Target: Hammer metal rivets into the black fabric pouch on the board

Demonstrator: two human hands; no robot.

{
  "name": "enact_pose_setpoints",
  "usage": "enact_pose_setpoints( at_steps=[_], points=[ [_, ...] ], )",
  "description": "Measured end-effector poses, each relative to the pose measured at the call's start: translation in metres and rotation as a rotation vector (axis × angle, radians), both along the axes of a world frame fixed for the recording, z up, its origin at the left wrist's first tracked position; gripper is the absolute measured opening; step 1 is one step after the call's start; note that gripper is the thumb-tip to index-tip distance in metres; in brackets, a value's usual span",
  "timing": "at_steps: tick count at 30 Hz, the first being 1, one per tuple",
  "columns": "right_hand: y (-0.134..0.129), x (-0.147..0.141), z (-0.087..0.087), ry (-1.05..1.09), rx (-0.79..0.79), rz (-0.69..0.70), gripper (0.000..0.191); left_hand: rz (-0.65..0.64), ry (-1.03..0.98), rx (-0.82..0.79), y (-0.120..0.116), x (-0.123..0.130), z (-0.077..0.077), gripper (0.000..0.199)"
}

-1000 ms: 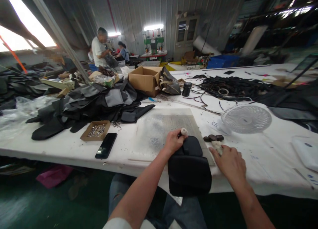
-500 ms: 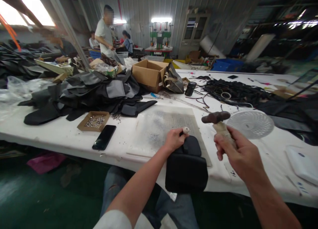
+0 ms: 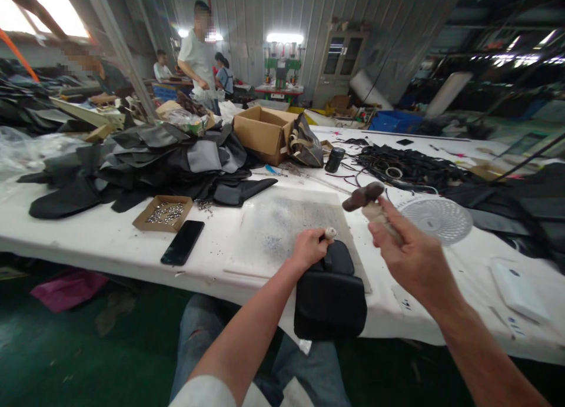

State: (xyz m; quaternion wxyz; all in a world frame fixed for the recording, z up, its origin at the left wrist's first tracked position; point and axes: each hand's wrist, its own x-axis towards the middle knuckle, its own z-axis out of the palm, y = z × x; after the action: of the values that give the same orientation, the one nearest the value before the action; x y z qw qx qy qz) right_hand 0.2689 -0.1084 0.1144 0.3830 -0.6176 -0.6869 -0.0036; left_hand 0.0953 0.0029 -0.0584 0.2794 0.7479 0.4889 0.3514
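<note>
My left hand (image 3: 310,248) is closed around a short punch-like tool (image 3: 330,234), whose pale, rounded top sticks up from the fist. Its lower end is hidden by the fingers. Below that hand lies a black leather-like bag piece (image 3: 331,307), partly on a worn board (image 3: 265,218), its flap hanging over the table's front edge. My right hand (image 3: 410,248) grips a hammer (image 3: 364,197) by its pale wrapped handle. The dark metal head is raised, to the right of the tool and apart from it.
Left of the board are a phone (image 3: 182,242) and a small cardboard tray (image 3: 162,213) of metal studs. Black material (image 3: 168,159) is heaped behind them. A cardboard box (image 3: 260,133) stands further back. Right are a white fan (image 3: 435,219) and tangled black straps (image 3: 410,168). Several people work beyond.
My right hand has moved the hammer left and slightly up, closer to the tool in my left hand. The left hand and black bag piece stay about where they were.
</note>
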Motion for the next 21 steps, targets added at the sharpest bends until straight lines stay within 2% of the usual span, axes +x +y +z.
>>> enact_pose_setpoints(
  at_steps=[2, 3, 5, 6, 8, 10, 12, 15, 17, 19, 21],
  points=[
    [-0.012, -0.002, 0.016, -0.031, 0.16, -0.088, 0.068, 0.003, 0.002, -0.005, 0.0, 0.0, 0.0, 0.016],
    [-0.015, -0.003, 0.015, -0.04, 0.248, -0.152, 0.069, 0.005, 0.0, -0.009, 0.001, -0.001, -0.001, 0.016],
    [-0.015, -0.007, -0.004, -0.04, 0.36, -0.231, 0.071, 0.007, -0.008, -0.01, 0.0, -0.001, -0.001, 0.017],
    [-0.012, -0.008, -0.019, -0.033, 0.342, -0.205, 0.07, 0.01, -0.01, -0.008, 0.0, -0.001, -0.002, 0.017],
    [-0.002, -0.01, -0.048, -0.024, 0.165, -0.05, 0.068, 0.019, 0.002, -0.008, 0.0, -0.001, -0.003, 0.018],
    [0.007, -0.009, -0.059, -0.014, -0.03, 0.067, 0.065, 0.022, 0.022, -0.002, 0.0, 0.0, -0.003, 0.017],
    [0.009, -0.006, -0.046, 0.021, -0.037, 0.026, 0.066, 0.02, 0.035, 0.01, 0.001, 0.001, -0.004, 0.017],
    [-0.001, -0.003, -0.007, 0.073, 0.126, -0.085, 0.068, 0.012, 0.034, 0.028, 0.002, 0.001, -0.006, 0.016],
    [-0.006, -0.005, 0.005, 0.085, 0.234, -0.155, 0.07, 0.008, 0.016, 0.035, 0.003, 0.001, -0.007, 0.016],
    [-0.007, -0.008, -0.005, 0.088, 0.302, -0.196, 0.07, 0.012, -0.009, 0.037, 0.002, 0.001, -0.008, 0.015],
    [-0.003, -0.011, -0.031, 0.076, 0.208, -0.098, 0.067, 0.017, -0.025, 0.025, 0.001, 0.001, -0.008, 0.015]
  ],
)
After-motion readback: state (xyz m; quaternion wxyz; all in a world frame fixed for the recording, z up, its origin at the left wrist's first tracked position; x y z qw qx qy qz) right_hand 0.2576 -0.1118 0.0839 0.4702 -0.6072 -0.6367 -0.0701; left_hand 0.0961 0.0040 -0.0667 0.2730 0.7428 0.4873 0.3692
